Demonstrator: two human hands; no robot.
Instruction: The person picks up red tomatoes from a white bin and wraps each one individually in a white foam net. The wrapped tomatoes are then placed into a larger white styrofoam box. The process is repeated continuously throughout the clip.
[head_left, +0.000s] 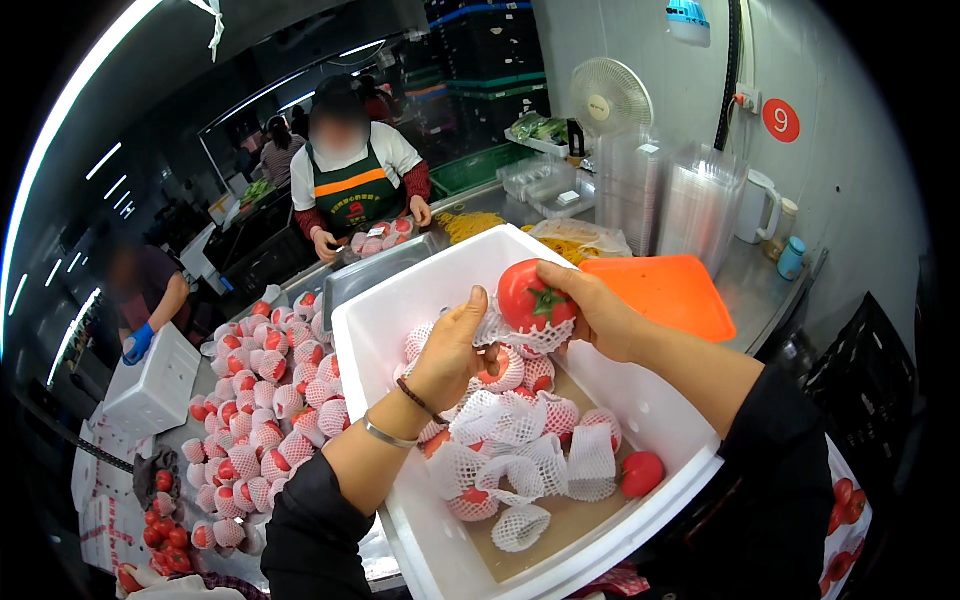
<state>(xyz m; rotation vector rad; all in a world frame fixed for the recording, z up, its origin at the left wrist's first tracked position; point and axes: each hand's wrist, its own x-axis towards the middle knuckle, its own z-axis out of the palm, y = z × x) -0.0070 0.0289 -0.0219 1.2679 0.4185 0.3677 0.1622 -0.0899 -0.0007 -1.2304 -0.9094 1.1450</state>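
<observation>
My right hand (pixel 590 308) grips a large red tomato (pixel 522 290), its green calyx facing me, above a white foam box. A white foam net sleeve (pixel 545 338) wraps the tomato's lower part. Beside it, my left hand (pixel 455 345) is closed on the sleeve's left edge, its thumb raised; some of its fingertips are hidden. Inside the white foam box (pixel 372 312) lie several netted tomatoes, loose net sleeves (pixel 592 463) and one bare tomato (pixel 642 474) near the right wall.
A heap of netted tomatoes (pixel 265 400) covers the table at left. An orange tray (pixel 665 290) lies right of the box, with stacked clear containers (pixel 700 205) behind. Across the table a co-worker (pixel 350 180) handles a pack of tomatoes; another at left touches a white foam box (pixel 155 385).
</observation>
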